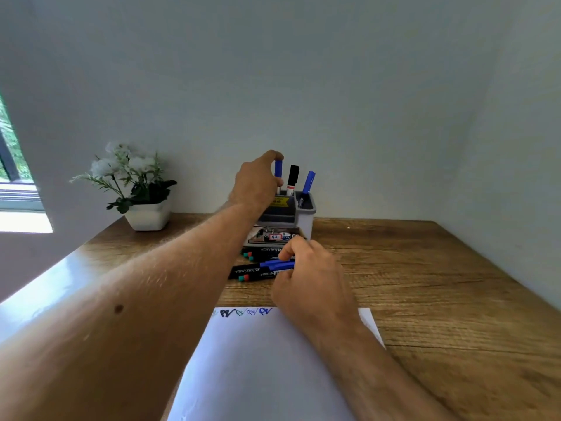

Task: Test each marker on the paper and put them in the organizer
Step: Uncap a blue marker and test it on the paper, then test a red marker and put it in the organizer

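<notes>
A grey organizer (pixel 305 212) stands at the back of the wooden desk. My left hand (pixel 256 185) reaches over it, fingers closed on the top of an upright blue marker (pixel 278 169) in the organizer. A black-capped marker (pixel 293 176) and another blue marker (pixel 308 182) stand in it too. In front of it, my right hand (pixel 306 268) grips a blue marker (pixel 274 264) lying among several black markers (pixel 253 272) on the desk. White paper (pixel 261 366) lies nearest me, with several scribbles (pixel 244 312) along its far edge.
A white pot with white flowers (pixel 142 189) stands at the back left of the desk. A wall rises just behind the organizer, and a window is at far left. Bare wooden desk (pixel 440 284) stretches to the right.
</notes>
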Available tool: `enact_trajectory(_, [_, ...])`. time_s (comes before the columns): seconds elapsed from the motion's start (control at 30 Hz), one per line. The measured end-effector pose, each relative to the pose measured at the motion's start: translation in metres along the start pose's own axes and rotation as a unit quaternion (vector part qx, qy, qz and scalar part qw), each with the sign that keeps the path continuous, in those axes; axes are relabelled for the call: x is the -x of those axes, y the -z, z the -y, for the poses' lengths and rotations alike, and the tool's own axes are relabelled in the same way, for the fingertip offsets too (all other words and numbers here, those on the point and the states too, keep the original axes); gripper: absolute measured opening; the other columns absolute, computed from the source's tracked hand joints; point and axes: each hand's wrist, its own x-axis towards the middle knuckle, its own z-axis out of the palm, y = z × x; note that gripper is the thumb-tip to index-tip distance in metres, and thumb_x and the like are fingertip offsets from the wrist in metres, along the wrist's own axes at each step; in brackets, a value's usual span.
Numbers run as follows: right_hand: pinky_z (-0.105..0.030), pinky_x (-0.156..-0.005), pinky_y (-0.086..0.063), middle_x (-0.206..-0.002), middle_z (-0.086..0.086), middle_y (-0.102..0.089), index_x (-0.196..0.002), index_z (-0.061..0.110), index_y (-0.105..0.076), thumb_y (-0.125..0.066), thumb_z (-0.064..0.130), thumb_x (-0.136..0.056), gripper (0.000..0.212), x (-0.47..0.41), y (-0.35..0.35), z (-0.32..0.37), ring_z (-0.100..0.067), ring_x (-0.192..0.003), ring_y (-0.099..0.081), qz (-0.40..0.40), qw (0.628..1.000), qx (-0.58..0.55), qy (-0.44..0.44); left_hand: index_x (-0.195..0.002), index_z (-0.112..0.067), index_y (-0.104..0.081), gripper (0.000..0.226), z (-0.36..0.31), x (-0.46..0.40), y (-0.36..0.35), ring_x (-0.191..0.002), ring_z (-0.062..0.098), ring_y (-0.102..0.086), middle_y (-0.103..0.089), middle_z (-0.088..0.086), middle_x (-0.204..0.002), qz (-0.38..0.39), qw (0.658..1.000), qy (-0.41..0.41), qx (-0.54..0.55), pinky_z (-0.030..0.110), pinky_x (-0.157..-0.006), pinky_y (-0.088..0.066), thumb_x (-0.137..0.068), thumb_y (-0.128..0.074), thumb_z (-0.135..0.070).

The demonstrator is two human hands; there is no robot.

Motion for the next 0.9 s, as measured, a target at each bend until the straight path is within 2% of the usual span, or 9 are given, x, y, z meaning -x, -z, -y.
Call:
enact_trajectory(0.17, [-0.025, -0.065, -0.049, -0.097, 0.01, -0.052, -0.096, 0.033, -0.051, -0.052, 0.016, -0.075, 0.027, 0.0, 0.003, 0.001, -0.009, -0.086, -0.053, 0.007, 1.0, -0.006, -0.007, -0.156, -0.039, -0.025, 0.076, -0.006, 0.01, 0.01, -0.106, 0.023, -0.066, -0.064, 0.017, -0.127, 0.027, 1.0, 0.005, 0.0, 0.033, -0.088, -0.056, -0.099, -0.046, 0.006])
enact_trajectory(0.23, [-0.024, -0.06, -0.045, -0.096, 0.011, -0.051, -0.096, 0.033, -0.051, -0.052, 0.016, -0.074, 0.028, 0.0, 0.005, 0.0, -0.01, -0.086, -0.053, 0.005, 1.0, 0.0, -0.009, -0.155, -0.036, -0.029, 0.076, -0.007, 0.017, 0.015, -0.109, 0.02, -0.065, -0.064, 0.017, -0.128, -0.002, 0.999, 0.011, 0.031, 0.028, -0.086, -0.056, -0.097, -0.045, 0.009])
enact_trajectory(0.33, [-0.023, -0.058, -0.041, -0.095, 0.012, -0.049, -0.097, 0.033, -0.053, -0.055, 0.018, -0.074, 0.028, 0.0, 0.008, 0.0, -0.01, -0.085, -0.052, -0.006, 1.0, 0.017, -0.014, -0.148, -0.029, -0.041, 0.066, -0.008, 0.033, 0.023, -0.095, 0.011, -0.063, -0.07, 0.008, -0.117, -0.066, 0.995, 0.021, 0.066, 0.01, -0.066, -0.045, -0.095, -0.049, 0.008])
enact_trajectory(0.5, [-0.026, -0.067, -0.047, -0.102, 0.01, -0.052, -0.107, 0.031, -0.059, -0.063, 0.02, -0.078, 0.031, 0.001, 0.012, -0.001, -0.011, -0.086, -0.052, -0.019, 0.999, 0.038, -0.025, -0.132, -0.026, -0.056, 0.046, -0.014, 0.07, 0.036, -0.086, -0.003, -0.063, -0.071, -0.006, -0.102, -0.086, 0.991, 0.012, 0.101, 0.002, -0.058, -0.042, -0.096, -0.055, 0.002])
enact_trajectory(0.57, [-0.027, -0.071, -0.05, -0.108, 0.009, -0.054, -0.114, 0.031, -0.06, -0.065, 0.022, -0.08, 0.035, 0.001, 0.016, -0.002, -0.011, -0.088, -0.052, -0.022, 0.998, 0.056, -0.032, -0.12, -0.026, -0.063, 0.036, -0.014, 0.084, 0.041, -0.084, -0.006, -0.062, -0.071, -0.008, -0.098, -0.065, 0.994, 0.002, 0.083, 0.003, -0.062, -0.044, -0.095, -0.059, 0.0])
enact_trajectory(0.63, [-0.028, -0.07, -0.05, -0.11, 0.008, -0.055, -0.117, 0.029, -0.061, -0.067, 0.023, -0.081, 0.037, 0.002, 0.02, -0.003, -0.011, -0.088, -0.052, -0.026, 0.996, 0.084, -0.031, -0.111, -0.024, -0.068, 0.03, -0.011, 0.097, 0.046, -0.085, 0.0, -0.065, -0.07, -0.009, -0.095, -0.031, 0.999, -0.017, 0.036, 0.011, -0.072, -0.051, -0.094, -0.059, 0.0])
enact_trajectory(0.7, [-0.026, -0.066, -0.044, -0.108, 0.006, -0.055, -0.117, 0.029, -0.063, -0.068, 0.023, -0.082, 0.036, 0.003, 0.023, -0.006, -0.012, -0.083, -0.049, -0.027, 0.993, 0.118, -0.017, -0.109, -0.025, -0.07, 0.033, -0.005, 0.11, 0.05, -0.086, 0.004, -0.065, -0.07, -0.008, -0.096, 0.006, 0.998, -0.051, -0.032, 0.02, -0.08, -0.057, -0.094, -0.056, 0.001])
enact_trajectory(0.77, [-0.026, -0.066, -0.041, -0.109, 0.004, -0.054, -0.12, 0.032, -0.063, -0.065, 0.022, -0.084, 0.037, 0.004, 0.023, -0.007, -0.013, -0.08, -0.046, -0.01, 0.989, 0.147, 0.0, -0.111, -0.027, -0.07, 0.038, 0.005, 0.122, 0.051, -0.088, 0.007, -0.067, -0.071, -0.007, -0.101, 0.023, 0.992, -0.079, -0.091, 0.023, -0.079, -0.058, -0.093, -0.055, 0.003])
enact_trajectory(0.9, [-0.033, -0.07, -0.048, -0.108, 0.002, -0.052, -0.129, 0.037, -0.059, -0.055, 0.023, -0.09, 0.041, 0.005, 0.018, -0.009, -0.019, -0.086, -0.055, 0.015, 0.985, 0.168, 0.028, -0.111, -0.03, -0.07, 0.042, 0.021, 0.129, 0.048, -0.093, 0.007, -0.066, -0.072, -0.007, -0.107, 0.055, 0.993, -0.055, -0.093, 0.029, -0.084, -0.06, -0.091, -0.057, 0.005])
